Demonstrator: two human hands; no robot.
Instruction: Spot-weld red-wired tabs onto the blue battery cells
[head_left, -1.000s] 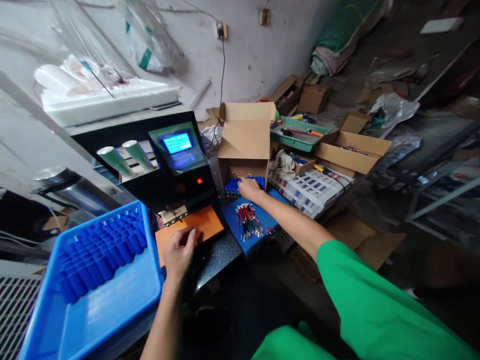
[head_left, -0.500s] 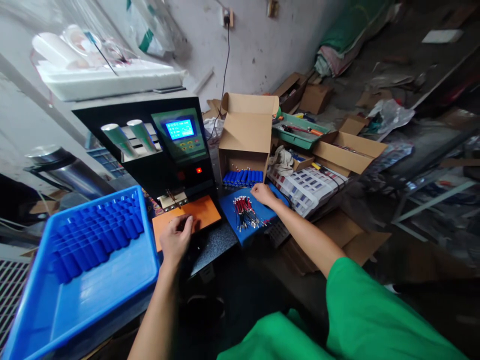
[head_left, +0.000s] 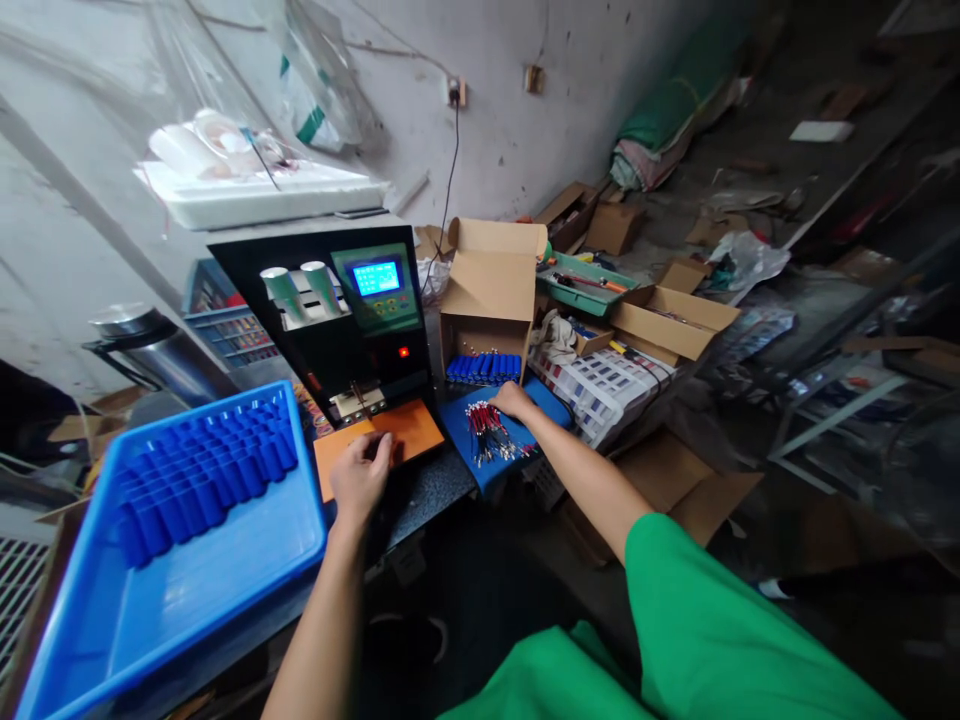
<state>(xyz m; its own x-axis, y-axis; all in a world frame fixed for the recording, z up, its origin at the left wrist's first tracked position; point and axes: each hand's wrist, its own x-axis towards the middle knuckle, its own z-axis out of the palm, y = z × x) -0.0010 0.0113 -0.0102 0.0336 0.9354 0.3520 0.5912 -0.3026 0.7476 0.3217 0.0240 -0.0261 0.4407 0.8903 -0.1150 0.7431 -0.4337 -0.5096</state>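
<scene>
My left hand (head_left: 361, 470) rests at the near edge of an orange board (head_left: 411, 430) in front of a black machine with a lit screen. Its fingers are curled in toward the thumb, and what they hold, if anything, is hidden. On a blue mat (head_left: 459, 420) lies a bundle of short red and black wires (head_left: 491, 435) with white ends. My right hand (head_left: 515, 400) is at the upper end of this bundle, fingers pinched together against the white tips. I cannot make out whether a wire is between them. Just behind it, blue cylindrical cells (head_left: 484, 368) lie in an open cardboard box (head_left: 491, 275).
A blue tray (head_left: 217, 610) with rows of blue cells stands at the left. The black machine (head_left: 300, 340) carries a white foam slab (head_left: 262, 195). A steel flask (head_left: 161, 350) is behind the tray. Right of the mat are a white basket (head_left: 592, 390) and a green tray (head_left: 581, 285).
My right hand has moved down and toward me, from beside the box to the wire bundle's white ends. My left hand stays at the orange board. The camera view has shifted slightly.
</scene>
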